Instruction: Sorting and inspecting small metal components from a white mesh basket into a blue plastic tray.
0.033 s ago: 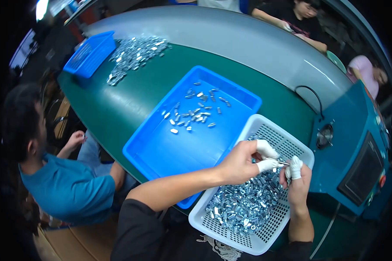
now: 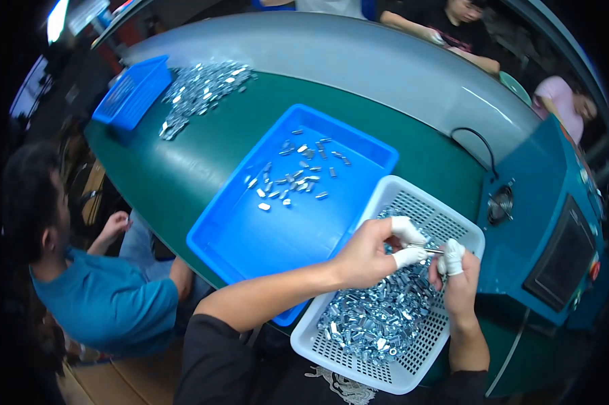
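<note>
My left hand [image 2: 366, 255] reaches over a white perforated basket [image 2: 310, 345], its thumb and fingertips in white coverings and pinched together. A thin metal rod [image 2: 434, 251] spans the gap from these fingertips to my right hand [image 2: 460, 282]. White-covered fingers of the right hand are closed on the rod's other end. Whatever small part sits at the left fingertips is mostly hidden. Below both hands, a heap of small shiny metal pieces [image 2: 375, 317] fills much of the basket.
Left of the basket, a blue tray [image 2: 270, 246] holds several scattered metal pieces [image 2: 294, 181]. A larger pile of pieces [image 2: 206, 88] and a blue basket [image 2: 134, 94] lie at the far left. A teal machine [image 2: 530, 229] stands right. A person in teal [image 2: 108, 297] sits left; others work beyond the grey barrier [image 2: 358, 61].
The whole view has shifted slightly, so most things sit a little farther left. More of the thin rod shows between my hands, which keep nearly the same pose.
</note>
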